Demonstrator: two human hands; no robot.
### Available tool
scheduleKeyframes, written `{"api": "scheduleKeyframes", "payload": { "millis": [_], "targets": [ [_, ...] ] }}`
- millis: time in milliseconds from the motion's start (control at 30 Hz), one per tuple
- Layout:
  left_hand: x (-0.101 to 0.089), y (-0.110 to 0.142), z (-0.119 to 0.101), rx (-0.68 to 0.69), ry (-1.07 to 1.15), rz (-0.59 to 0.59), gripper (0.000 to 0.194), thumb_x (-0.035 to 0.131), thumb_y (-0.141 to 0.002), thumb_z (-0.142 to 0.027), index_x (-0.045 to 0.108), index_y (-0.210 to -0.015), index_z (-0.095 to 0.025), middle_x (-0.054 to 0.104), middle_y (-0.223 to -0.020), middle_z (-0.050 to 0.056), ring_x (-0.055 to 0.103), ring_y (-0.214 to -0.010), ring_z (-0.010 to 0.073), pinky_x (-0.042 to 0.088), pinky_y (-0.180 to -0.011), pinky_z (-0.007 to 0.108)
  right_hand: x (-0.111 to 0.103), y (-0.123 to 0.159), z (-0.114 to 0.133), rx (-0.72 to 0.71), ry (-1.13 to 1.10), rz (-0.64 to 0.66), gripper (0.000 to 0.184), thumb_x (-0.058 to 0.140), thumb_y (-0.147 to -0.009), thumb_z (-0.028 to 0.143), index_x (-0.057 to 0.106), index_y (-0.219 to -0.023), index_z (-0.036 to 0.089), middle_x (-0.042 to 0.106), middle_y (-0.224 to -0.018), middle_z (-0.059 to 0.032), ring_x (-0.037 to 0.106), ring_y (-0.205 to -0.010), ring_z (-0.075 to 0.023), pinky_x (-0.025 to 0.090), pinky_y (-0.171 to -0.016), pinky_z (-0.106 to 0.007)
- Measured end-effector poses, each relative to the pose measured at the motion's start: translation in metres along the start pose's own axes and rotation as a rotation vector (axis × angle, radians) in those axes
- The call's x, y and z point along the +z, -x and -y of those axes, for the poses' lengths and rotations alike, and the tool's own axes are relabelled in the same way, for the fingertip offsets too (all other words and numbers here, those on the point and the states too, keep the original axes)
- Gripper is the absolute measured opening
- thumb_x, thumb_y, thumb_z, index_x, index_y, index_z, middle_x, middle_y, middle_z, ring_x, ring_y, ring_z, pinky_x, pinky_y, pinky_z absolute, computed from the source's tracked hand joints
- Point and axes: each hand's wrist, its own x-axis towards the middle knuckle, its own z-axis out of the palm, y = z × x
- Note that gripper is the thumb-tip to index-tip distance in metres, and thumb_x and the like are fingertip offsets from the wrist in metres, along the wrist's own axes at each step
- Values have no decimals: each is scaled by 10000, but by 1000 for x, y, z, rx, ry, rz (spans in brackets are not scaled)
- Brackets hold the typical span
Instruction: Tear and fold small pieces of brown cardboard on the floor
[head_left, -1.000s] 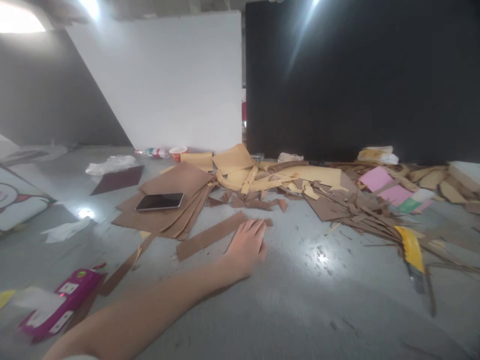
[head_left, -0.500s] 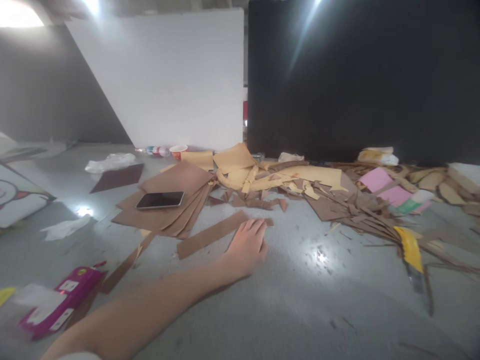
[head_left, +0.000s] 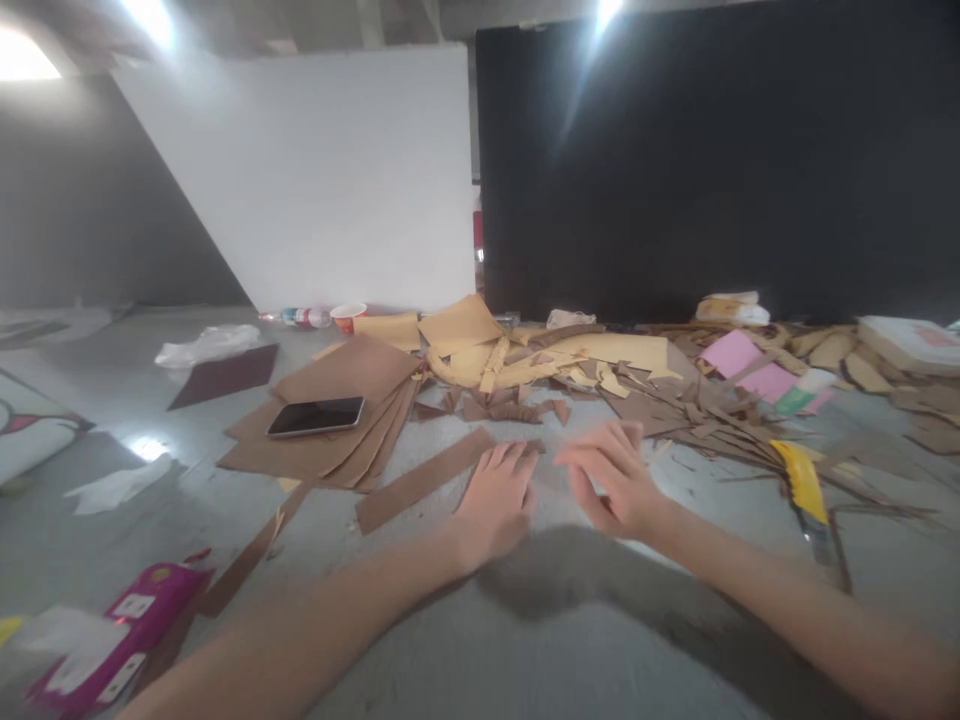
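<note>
My left hand (head_left: 496, 495) lies flat on the grey floor, fingers stretched out over the right end of a long brown cardboard strip (head_left: 420, 478). My right hand (head_left: 611, 475) hovers just to its right, fingers spread and holding nothing, close to small brown cardboard scraps (head_left: 510, 405). A black phone (head_left: 316, 416) rests on a stack of brown cardboard sheets (head_left: 337, 410) to the left.
A yellow utility knife (head_left: 806, 495) lies on the floor at right beside a heap of cardboard offcuts (head_left: 712, 410) and pink paper (head_left: 739, 360). A magenta packet (head_left: 112, 635) sits at lower left. A white board (head_left: 315, 170) and a black board (head_left: 712, 160) lean at the back.
My right hand has come into view from the right and now hovers beside the left hand. The left hand stays on the strip. The view has tilted slightly.
</note>
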Motion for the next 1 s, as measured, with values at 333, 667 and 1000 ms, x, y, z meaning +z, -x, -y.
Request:
{"api": "scheduleKeyframes", "payload": {
  "millis": [333,667,1000],
  "targets": [
    [-1,-2,1,9,-4,12,446,469,-1003,-162,569,-1437,-158,532,-1535,162,438,-1449,343,401,-1178,558,42,-5,-33,164,65,203,321,501,-1068,388,620,-1336,255,633,-1201,-106,608,-1113,-284,409,-944,-465],
    [-4,-5,-1,51,1,39,448,435,-1004,-137,529,-1442,-142,555,-1492,154,486,-1414,311,419,-1173,506,39,-5,-30,112,-36,158,280,542,-1057,282,626,-1323,269,657,-1184,-92,634,-1114,-259,423,-951,-434],
    [-12,-7,0,70,31,50,493,432,-993,-145,506,-1476,-212,583,-1403,128,539,-1270,315,459,-1078,514,40,-7,-30,155,-73,173,245,523,-1071,319,654,-1273,275,678,-1155,-76,653,-1089,-248,448,-963,-438]
  ]
}}
